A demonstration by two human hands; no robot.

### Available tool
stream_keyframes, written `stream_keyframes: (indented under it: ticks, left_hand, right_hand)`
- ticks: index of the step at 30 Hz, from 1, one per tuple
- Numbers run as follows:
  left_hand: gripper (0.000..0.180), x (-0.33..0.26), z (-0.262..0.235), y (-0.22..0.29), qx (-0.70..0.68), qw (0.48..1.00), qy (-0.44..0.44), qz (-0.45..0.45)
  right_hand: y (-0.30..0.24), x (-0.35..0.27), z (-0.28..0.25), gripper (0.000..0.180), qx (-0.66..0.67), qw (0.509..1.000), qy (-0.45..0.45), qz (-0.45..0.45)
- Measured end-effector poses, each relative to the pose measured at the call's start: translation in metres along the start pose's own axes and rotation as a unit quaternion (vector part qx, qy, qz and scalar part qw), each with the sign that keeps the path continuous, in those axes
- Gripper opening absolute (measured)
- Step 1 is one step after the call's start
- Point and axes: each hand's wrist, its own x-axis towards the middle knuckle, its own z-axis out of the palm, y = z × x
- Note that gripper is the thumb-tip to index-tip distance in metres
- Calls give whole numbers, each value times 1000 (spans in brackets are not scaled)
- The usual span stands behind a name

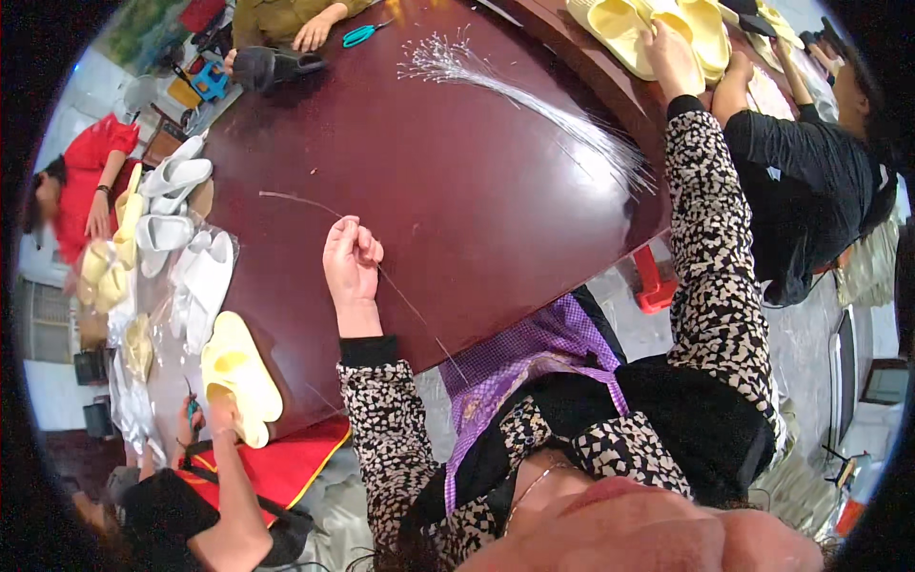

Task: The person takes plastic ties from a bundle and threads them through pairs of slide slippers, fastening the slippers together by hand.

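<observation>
My left hand [352, 257] is closed above the dark red table [381, 133]. A thin, clear plastic strand [410, 303] runs through its fingers, one end reaching out to the left and the other trailing down toward my purple apron [534, 348]. At the upper right, my right arm is stretched out, and my right hand [673, 63] grips a pale yellow slipper [618, 33] in a group of similar ones. Part of its fingers is hidden against the slipper. Between the hands, farther off, a loose bundle of similar clear strands [548, 105] lies fanned out.
White slippers [164, 234] crowd the table's left side. A co-worker's hand holds a yellow slipper [238, 367] at lower left. Teal scissors [360, 36] and a black slipper [267, 69] are at the far edge, near another person. Someone in black [801, 172] sits at right, beyond a red stool [654, 281].
</observation>
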Motion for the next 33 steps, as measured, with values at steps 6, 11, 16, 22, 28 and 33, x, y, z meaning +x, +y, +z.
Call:
stream_keyframes:
  ticks: [6,11,16,22,28,33]
  left_hand:
    - [11,-12,-16,6,36,998,44,-12]
    - [11,-24,-32,1,7,998,61,-13]
    - [10,-38,-37,4,-2,998,58,-20]
    - [10,-39,-59,0,-118,987,22,-110]
    - [11,-34,-61,-6,-150,977,47,-143]
    - [9,-47,-54,5,-138,980,31,-141]
  right_hand:
    - [1,-25,1,40,29,995,-11,-93]
    - [7,-42,-11,45,20,988,-18,-150]
    - [-90,-71,-81,43,-65,992,-47,-93]
    - [-232,-150,-129,37,340,857,-112,-372]
    - [-321,-227,-151,45,395,732,-198,-518]
    - [-339,-251,-138,42,425,660,-201,-587]
